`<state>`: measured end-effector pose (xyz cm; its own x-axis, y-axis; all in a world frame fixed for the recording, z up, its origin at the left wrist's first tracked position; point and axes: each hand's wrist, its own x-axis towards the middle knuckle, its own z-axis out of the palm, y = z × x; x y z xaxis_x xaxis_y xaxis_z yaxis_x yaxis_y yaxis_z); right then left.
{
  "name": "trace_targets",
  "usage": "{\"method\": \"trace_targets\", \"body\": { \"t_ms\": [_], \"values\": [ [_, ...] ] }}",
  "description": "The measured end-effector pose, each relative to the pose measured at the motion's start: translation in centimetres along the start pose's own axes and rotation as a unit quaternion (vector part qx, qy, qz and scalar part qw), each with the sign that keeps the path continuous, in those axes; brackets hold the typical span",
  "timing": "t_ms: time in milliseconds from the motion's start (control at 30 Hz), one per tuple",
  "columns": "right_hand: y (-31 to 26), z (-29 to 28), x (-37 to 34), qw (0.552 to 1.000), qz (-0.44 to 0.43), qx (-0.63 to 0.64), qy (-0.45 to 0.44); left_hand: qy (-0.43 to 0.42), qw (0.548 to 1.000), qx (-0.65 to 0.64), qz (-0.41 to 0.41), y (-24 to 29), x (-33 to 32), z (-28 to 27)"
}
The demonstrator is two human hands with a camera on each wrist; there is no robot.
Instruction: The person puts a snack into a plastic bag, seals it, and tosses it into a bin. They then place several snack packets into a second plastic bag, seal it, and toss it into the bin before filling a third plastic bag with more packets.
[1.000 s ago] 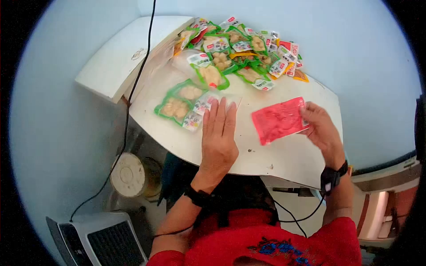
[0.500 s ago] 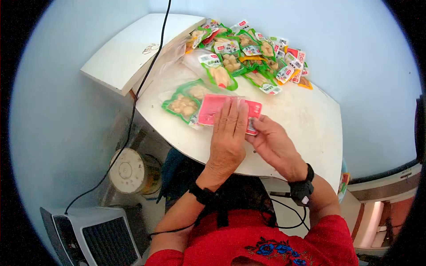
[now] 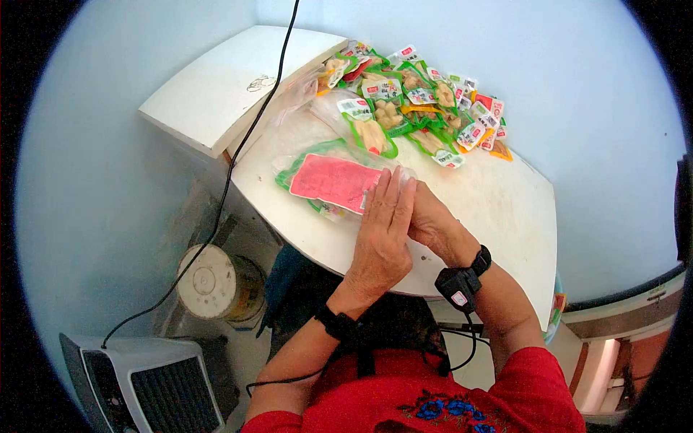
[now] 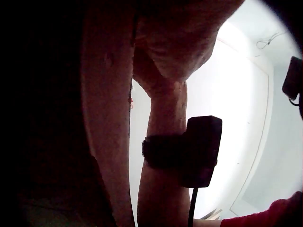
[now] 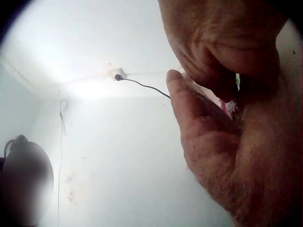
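Observation:
A red packet lies inside a clear plastic bag, on top of green-edged food packets. My left hand rests with long, straight fingers over the bag's right end and the red packet's right edge. From the right, my right hand reaches in behind the left one at that same end. Its fingertips are hidden there, so I cannot tell whether they still pinch the packet. In the right wrist view, my right thumb points upward close to the left hand, with a bit of pink packet between the hands.
A heap of green, orange and red food packets covers the back of the white table. At left stands a white raised panel, crossed by a hanging black cable. A round-lidded bucket and a grey appliance stand on the floor.
My right hand has brought the red packet leftward to the left hand, and the packet has slid into the clear bag over the green ones. The left hand stays at the bag's end.

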<state>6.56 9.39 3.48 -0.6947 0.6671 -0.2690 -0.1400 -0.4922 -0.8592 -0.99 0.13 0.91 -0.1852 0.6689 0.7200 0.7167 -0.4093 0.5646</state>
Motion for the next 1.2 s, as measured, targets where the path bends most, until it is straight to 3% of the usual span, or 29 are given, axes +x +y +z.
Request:
{"method": "trace_targets", "body": {
  "t_ms": [100,200,300,367,433,500,567,600,667,733,833,933,1033,1100,1133,1200],
  "values": [
    [0.8,-0.2,0.3,0.999,-0.021,0.045,-0.015,-0.007,1.000,0.004,0.002,-0.2,-0.1,0.4],
    [2.0,-1.0,0.9,0.982,0.014,0.167,-0.083,-0.007,1.000,0.019,0.010,0.0,0.0,0.3],
    [3.3,-2.8,1.9,0.989,0.009,0.061,-0.135,-0.011,1.000,0.028,0.008,-0.1,-0.2,0.2],
    [4.6,-4.6,2.8,0.964,-0.102,-0.178,-0.168,-0.003,0.999,0.032,0.005,0.0,-0.3,0.3],
    [3.6,-2.7,2.2,0.981,-0.035,-0.013,-0.188,-0.002,0.999,0.040,0.005,-0.1,-0.3,0.5],
    [3.3,-2.9,2.8,0.972,0.041,0.079,-0.219,-0.005,0.999,0.037,0.004,-0.1,-0.3,0.3],
    [3.9,-3.6,3.7,0.961,-0.051,-0.097,-0.253,-0.008,0.999,0.035,0.006,0.1,-0.2,0.1],
    [3.9,-3.0,4.1,0.904,-0.179,-0.294,-0.252,-0.008,0.999,0.035,0.007,0.2,-0.1,-0.2],
    [3.6,-2.8,3.5,0.809,-0.267,-0.479,-0.213,-0.012,0.999,0.035,0.011,0.5,-0.1,-0.5],
    [-0.5,-0.8,-0.3,0.829,-0.204,-0.493,-0.167,-0.014,0.999,0.033,0.014,0.6,-0.1,-0.8],
    [-2.2,-1.2,-1.7,0.930,-0.014,-0.347,-0.117,-0.017,0.999,0.026,0.018,1.1,0.1,-1.0],
    [-4.4,-3.0,-2.6,0.947,0.017,-0.281,-0.156,0.008,0.999,0.040,0.015,0.3,-0.1,-0.2],
    [-7.8,-4.0,-2.9,0.963,0.034,-0.264,-0.033,0.023,0.997,0.072,0.028,0.1,-0.2,0.2],
    [-7.2,-6.0,-0.2,0.961,-0.077,-0.262,0.045,0.024,0.996,0.084,0.031,0.0,-0.3,0.2],
    [-7.0,-5.4,0.7,0.943,-0.110,-0.300,0.091,0.024,0.995,0.091,0.034,0.0,-0.3,0.2],
    [-6.5,-5.7,3.1,0.898,-0.117,-0.415,0.088,0.025,0.994,0.096,0.038,0.0,-0.3,0.3]
  ]
}}
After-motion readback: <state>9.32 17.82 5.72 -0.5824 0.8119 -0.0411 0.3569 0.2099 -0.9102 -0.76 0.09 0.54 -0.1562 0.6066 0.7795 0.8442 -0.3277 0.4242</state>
